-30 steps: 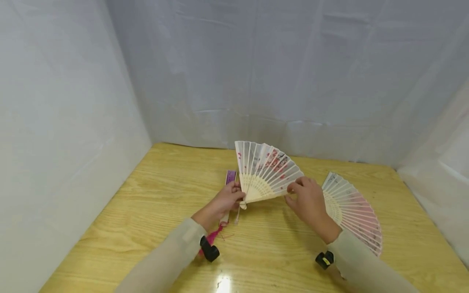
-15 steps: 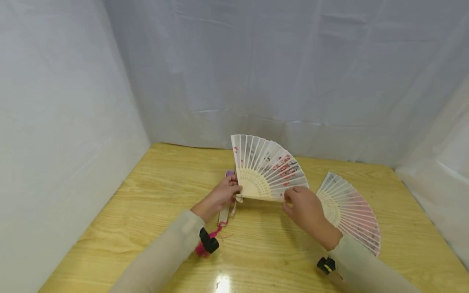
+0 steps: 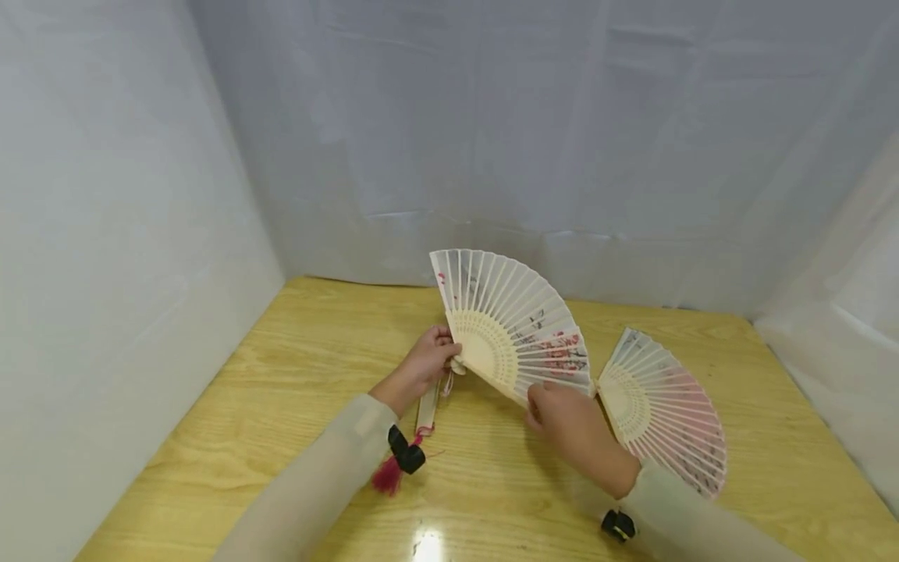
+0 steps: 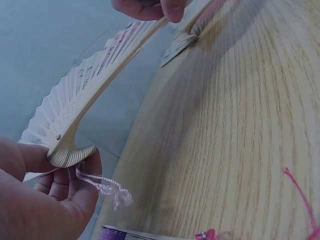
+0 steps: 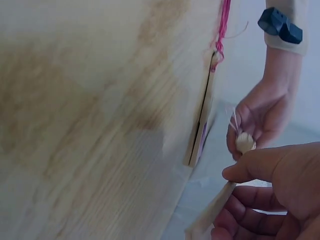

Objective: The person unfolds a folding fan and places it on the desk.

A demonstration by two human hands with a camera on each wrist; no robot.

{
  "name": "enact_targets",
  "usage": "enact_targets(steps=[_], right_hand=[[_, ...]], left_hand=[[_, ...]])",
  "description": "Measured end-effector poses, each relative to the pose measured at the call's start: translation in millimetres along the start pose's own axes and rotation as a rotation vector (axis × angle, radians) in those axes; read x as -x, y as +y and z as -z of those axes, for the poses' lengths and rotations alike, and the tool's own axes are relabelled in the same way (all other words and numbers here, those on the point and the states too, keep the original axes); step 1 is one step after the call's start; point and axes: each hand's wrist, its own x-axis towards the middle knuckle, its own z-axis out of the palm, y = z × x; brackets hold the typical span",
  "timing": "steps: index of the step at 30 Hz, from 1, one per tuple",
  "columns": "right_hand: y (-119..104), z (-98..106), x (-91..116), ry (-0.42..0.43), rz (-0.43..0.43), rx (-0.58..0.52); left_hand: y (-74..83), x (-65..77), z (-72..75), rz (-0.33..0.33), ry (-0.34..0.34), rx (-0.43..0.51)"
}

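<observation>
A white folding fan (image 3: 516,293) with red blossoms is spread wide above the table. My left hand (image 3: 424,365) pinches it at the pivot end, where a pale cord (image 4: 112,187) dangles in the left wrist view. Lower on the right, my right hand (image 3: 577,428) grips the fan's outer rib (image 5: 215,210) between thumb and curled fingers. Beneath my left hand lies a closed folding fan (image 3: 427,407) with a pink tassel (image 3: 386,476), its far end hidden by the hand.
To the right, an open pink-and-white folding fan (image 3: 677,414) lies on the wooden table (image 3: 295,375), close to my right forearm. Pale sheeting (image 3: 463,140) hangs behind the table and along both sides.
The blossom fan has spread wider. My right hand has swung its outer rib down and slightly left, while my left hand has risen a little with the pivot end.
</observation>
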Motion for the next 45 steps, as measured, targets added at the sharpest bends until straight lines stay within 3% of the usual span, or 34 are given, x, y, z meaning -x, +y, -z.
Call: enact_targets(steps=[4,13,18,21,24,25,28,31,39,45], right_hand=[[-8.6,-2.2,3.4,-0.041,-0.010,-0.034],[-23.9,-10.9,7.1,-0.021,0.075,-0.060],[-33.3,-15.2,6.6,-0.103,0.049,-0.130],[-38.8,-16.6,6.5,-0.151,0.029,-0.202],[-42.4,-18.1,7.2,-0.182,0.008,-0.254],[-43.0,-18.9,7.2,-0.194,0.004,-0.269],[-45.2,-21.9,6.4,-0.212,0.009,-0.298],[-48.7,-24.0,4.1,-0.232,0.026,-0.338],[-55.5,-27.0,3.8,-0.277,-0.010,-0.429],[-57.7,-28.2,4.9,-0.264,-0.035,-0.415]], left_hand=[[1.8,-1.4,-3.1,-0.001,0.001,-0.002],[1.1,-1.7,-6.2,-0.020,-0.001,-0.086],[-7.9,-8.7,-4.7,-0.041,0.022,-0.151],[-45.1,-44.8,8.8,-0.138,-0.025,-0.155],[-64.1,-62.8,13.6,-0.173,-0.049,-0.181],[-63.8,-62.7,11.4,-0.154,-0.038,-0.198],[-34.0,-29.6,-0.1,-0.061,0.008,-0.258],[-15.7,-7.4,-2.7,-0.021,0.028,-0.296],[-13.2,-2.4,0.4,-0.020,0.026,-0.407],[-15.0,-4.5,2.7,-0.059,0.034,-0.545]])
